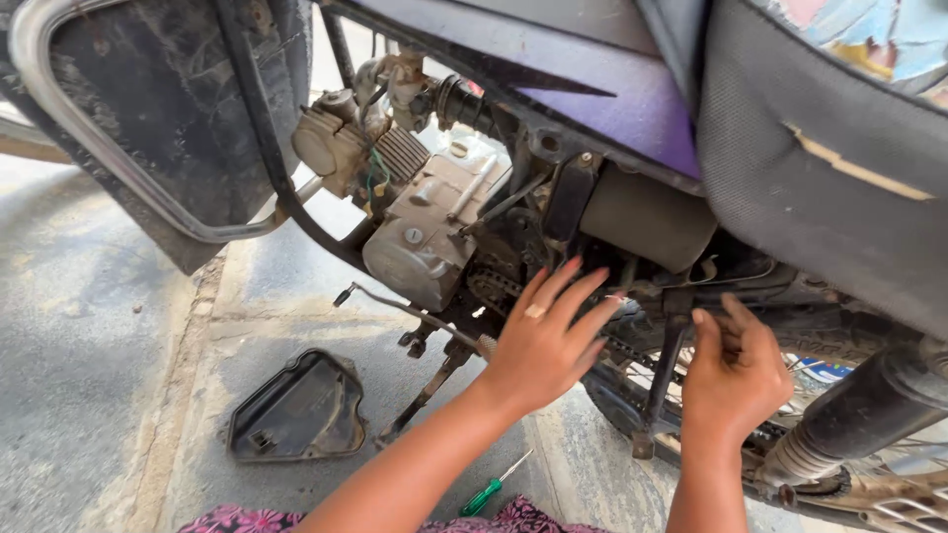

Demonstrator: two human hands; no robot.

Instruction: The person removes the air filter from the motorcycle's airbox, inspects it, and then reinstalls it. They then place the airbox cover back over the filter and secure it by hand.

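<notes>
A motorcycle stands over me, its grey engine (425,232) exposed under a purple body panel (632,104) and a dark seat (829,168). My left hand (545,341) reaches in with fingers spread, fingertips at the dark gap behind the engine near the drive chain (491,288); it wears a ring and holds nothing that I can see. My right hand (733,373) is curled, its fingers reaching into the frame under the seat beside a black frame strut (664,375). Whether it grips a part there is hidden.
A removed black plastic side cover (299,410) lies on the concrete ground at lower left. A green-handled screwdriver (491,487) lies by my knees. The kickstand (425,390), gear lever (395,306), exhaust pipe (869,410) and rear wheel spokes (681,370) crowd the right. A leg shield (148,109) fills upper left.
</notes>
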